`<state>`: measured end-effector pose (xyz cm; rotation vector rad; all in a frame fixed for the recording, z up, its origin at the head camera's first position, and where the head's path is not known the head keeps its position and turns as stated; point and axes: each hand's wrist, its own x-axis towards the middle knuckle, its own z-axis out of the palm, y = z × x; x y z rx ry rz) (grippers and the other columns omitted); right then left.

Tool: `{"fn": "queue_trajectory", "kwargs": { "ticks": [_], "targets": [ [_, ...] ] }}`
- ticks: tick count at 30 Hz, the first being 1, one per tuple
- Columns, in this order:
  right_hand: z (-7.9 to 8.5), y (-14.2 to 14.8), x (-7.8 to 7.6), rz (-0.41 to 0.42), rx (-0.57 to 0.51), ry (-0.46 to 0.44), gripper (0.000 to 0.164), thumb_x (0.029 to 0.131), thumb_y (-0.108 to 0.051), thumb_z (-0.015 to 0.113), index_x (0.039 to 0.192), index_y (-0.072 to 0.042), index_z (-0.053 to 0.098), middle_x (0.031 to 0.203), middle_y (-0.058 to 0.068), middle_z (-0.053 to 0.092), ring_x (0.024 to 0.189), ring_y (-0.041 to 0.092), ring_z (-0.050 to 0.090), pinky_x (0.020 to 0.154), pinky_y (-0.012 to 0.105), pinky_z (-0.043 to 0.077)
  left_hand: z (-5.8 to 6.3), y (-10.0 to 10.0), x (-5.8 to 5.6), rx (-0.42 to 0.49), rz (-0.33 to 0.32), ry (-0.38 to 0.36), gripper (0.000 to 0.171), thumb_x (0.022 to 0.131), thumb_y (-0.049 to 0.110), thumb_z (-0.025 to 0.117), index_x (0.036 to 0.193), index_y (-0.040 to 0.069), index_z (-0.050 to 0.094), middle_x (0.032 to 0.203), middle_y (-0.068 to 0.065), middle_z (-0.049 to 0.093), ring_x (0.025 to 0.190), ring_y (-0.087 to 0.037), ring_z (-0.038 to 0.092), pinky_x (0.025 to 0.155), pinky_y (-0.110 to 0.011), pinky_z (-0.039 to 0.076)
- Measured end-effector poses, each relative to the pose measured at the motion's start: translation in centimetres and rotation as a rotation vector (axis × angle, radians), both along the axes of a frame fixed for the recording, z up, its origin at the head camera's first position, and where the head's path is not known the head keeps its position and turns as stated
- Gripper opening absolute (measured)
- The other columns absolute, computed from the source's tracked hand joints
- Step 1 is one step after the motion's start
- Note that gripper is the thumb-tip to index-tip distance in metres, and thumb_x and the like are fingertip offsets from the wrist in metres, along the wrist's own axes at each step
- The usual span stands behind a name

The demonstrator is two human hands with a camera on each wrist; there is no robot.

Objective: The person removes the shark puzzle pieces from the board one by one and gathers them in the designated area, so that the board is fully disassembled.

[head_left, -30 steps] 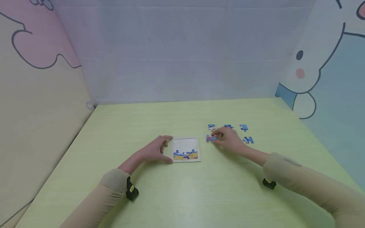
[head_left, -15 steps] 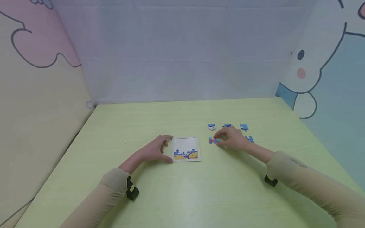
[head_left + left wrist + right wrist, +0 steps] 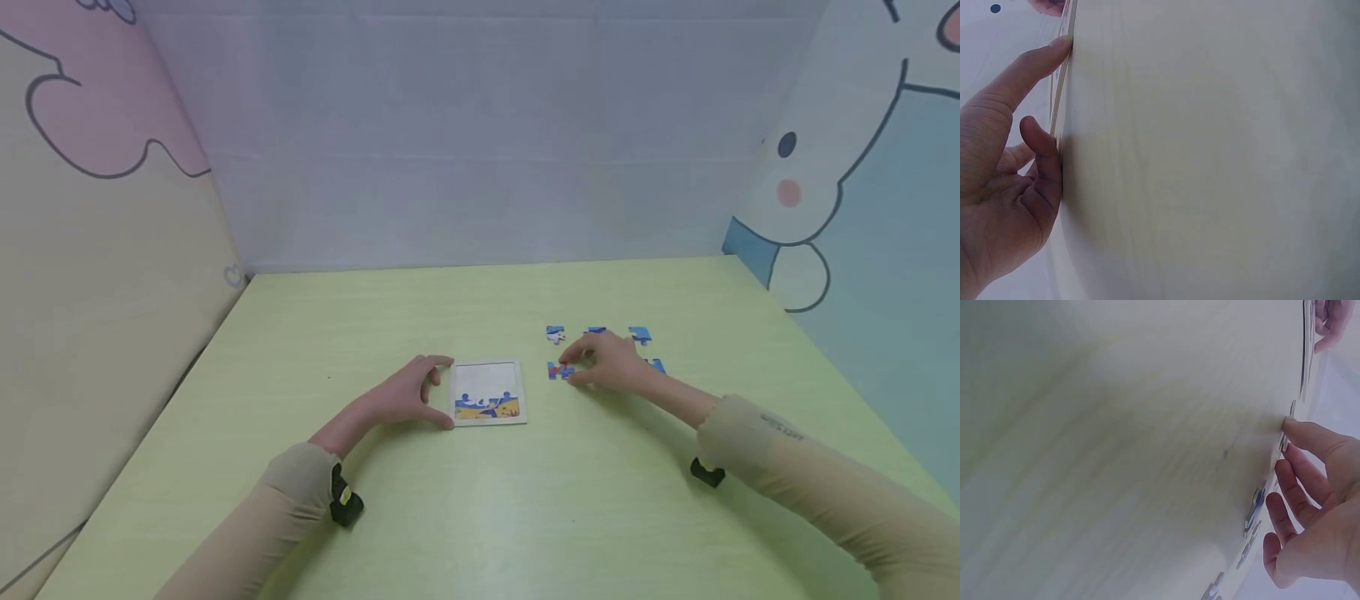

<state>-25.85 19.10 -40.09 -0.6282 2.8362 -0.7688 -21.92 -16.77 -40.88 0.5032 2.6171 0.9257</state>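
Note:
In the head view my left hand (image 3: 401, 394) is at the left side of a small white puzzle frame (image 3: 522, 392). Its thumb touches the frame's lower left corner, its index finger the upper left. Picture pieces with yellow sand and blue (image 3: 487, 408) fill the lower part of the frame; the upper part is bare white. To the right, my right hand (image 3: 611, 364) pinches a blue and red puzzle piece (image 3: 557, 371) between thumb and index finger, low at the table. In the right wrist view the right hand's fingers partly hide this piece.
Behind the right hand lie a blue and white piece (image 3: 555, 334), a partly covered piece (image 3: 596, 330) and a light blue piece (image 3: 640, 335). Another piece (image 3: 657, 365) shows past the hand. Printed cloth walls surround the pale table (image 3: 300, 325) at the back and sides.
The right hand has shifted slightly right and toward the person with the blue and red puzzle piece, then stayed nearly still. The left hand and puzzle frame have not visibly moved.

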Motion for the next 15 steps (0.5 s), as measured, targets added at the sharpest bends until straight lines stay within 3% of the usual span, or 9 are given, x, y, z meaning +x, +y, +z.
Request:
{"fn": "queue_trajectory", "kwargs": {
  "ticks": [15],
  "targets": [
    [-0.05, -0.04, 0.23, -0.002, 0.003, 0.013, 0.027, 0.081, -0.022, 0.08, 0.107, -0.019, 0.076, 0.115, 0.004, 0.073, 0.115, 0.03, 0.061, 0.097, 0.063, 0.034, 0.24, -0.01, 0.3, -0.001, 0.001, -0.005, 0.099, 0.068, 0.033, 0.091, 0.149, 0.012, 0.038, 0.113, -0.007, 0.049, 0.083, -0.017, 0.046, 0.073, -0.027, 0.039]
  ]
}}
